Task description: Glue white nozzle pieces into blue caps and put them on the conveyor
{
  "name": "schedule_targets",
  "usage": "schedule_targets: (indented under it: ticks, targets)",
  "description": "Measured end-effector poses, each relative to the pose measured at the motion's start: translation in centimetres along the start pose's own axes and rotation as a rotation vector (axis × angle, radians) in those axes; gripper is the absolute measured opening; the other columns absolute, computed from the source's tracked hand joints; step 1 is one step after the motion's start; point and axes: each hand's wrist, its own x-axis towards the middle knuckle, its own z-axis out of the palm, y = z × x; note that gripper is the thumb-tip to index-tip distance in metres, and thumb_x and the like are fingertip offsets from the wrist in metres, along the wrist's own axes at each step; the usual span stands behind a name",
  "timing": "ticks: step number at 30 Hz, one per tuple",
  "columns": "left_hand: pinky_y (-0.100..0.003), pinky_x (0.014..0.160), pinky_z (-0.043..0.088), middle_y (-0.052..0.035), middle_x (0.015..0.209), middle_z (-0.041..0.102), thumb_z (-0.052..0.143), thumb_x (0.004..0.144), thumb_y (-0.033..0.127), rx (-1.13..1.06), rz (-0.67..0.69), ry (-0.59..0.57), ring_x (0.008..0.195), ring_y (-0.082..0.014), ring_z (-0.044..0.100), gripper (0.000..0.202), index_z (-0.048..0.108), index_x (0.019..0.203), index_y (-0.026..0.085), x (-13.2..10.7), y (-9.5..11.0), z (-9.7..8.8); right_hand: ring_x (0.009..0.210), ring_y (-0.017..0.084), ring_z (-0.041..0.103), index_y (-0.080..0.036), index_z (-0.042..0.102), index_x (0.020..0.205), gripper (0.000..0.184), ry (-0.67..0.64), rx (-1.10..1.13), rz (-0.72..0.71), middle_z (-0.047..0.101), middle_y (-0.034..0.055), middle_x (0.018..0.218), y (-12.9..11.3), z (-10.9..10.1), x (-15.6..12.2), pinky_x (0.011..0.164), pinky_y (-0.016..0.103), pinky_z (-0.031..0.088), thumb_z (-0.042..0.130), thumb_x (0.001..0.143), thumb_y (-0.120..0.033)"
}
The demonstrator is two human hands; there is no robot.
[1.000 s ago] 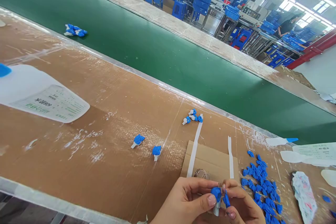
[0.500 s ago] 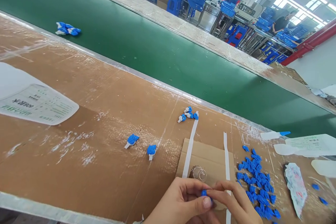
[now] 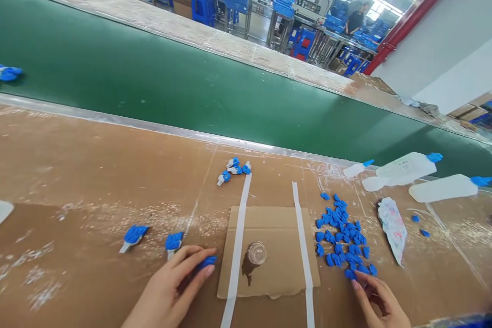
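Along near edge of brown paper-covered desk [image 3: 69, 164] | left hand [image 3: 172, 287]: grip closed, pinching 1 small blue plastic piece [image 3: 208, 262], likely light, stiff, best held by its edges | right hand [image 3: 378, 300]: grip open, fingertips [image 3: 355, 284] just beside heap of blue plastic pieces [image 3: 340, 236] | flat brown cardboard sheet [image 3: 269, 251] between hands

The hands have parted; the left hand [image 3: 172, 287] now sits left of the cardboard sheet [image 3: 277, 230] (a blue plastic piece [image 3: 207, 262] at its fingertips); the right hand [image 3: 378, 300] has moved to the blue pile [image 3: 340, 236].

Blue cap [image 3: 207, 262], seemingly in left hand [image 3: 172, 287] — heap [image 3: 340, 238] by right hand [image 3: 378, 300]
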Motion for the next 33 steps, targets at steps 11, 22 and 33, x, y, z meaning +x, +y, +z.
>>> schedule_targets:
  ticks: [11, 22, 33]
  targets:
    - [-0.031, 0.069, 0.058, -0.0069, 0.107, 0.069, 0.042, 0.091, 0.031, 0.552, 0.166, 0.089, 0.091, -0.0236, 0.071, 0.032, 0.069, 0.108, 0.026, 4.3, 5.4, 0.1, 0.083, 0.021, 0.072, -0.03, 0.076, 0.097, 0.04, -0.139, -0.098, -0.342, 0.074, 0.0061, 0.092, -0.4, 3.1, 1.3, 0.074, 0.032, 0.06, 0.044, 0.094, -0.054]
    - [-0.038, 0.076, 0.054, -0.0156, 0.113, 0.063, 0.051, 0.088, 0.021, 0.691, -0.113, 0.165, 0.105, -0.0302, 0.064, 0.025, 0.059, 0.111, 0.015, 13.9, 7.5, 0.8, 0.072, 0.022, 0.075, -0.027, 0.078, 0.084, 0.047, -0.155, -0.047, -0.391, 0.078, 0.005, 0.084, 1.5, 3.5, 4.5, 0.06, 0.028, 0.062, 0.052, 0.084, -0.066]
    - [-0.034, 0.069, 0.057, -0.0079, 0.095, 0.071, 0.051, 0.08, 0.051, 0.19, 0.023, 0.093, 0.078, -0.0231, 0.066, 0.043, 0.064, 0.107, 0.021, 6.5, 7.4, -0.3, 0.083, 0.024, 0.069, -0.029, 0.072, 0.101, 0.03, -0.172, -0.132, -0.392, 0.077, 0.0045, 0.093, 0.2, 2.6, 2.5, 0.074, 0.039, 0.055, 0.053, 0.091, -0.051]
